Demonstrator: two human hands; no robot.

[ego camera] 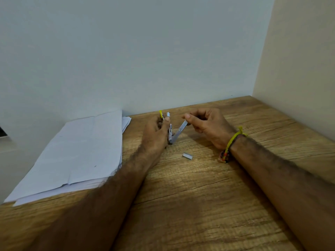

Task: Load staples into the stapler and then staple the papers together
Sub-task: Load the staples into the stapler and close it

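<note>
Stapler (170,130) held opened into a V above the wooden desk (208,205), hinge low and near, both arms rising toward the far side. Left hand (156,134) closed around the yellow-tipped body; right hand (204,124) pinching the far tip of the swung-out metal arm (181,129). Staple strip (187,156) lying loose on the desk, near side of the hinge, long axis roughly left-right, closer to the right hand. Likely next: release of the arm, pickup with the right. Papers (78,151) stacked well left, untouched
</note>
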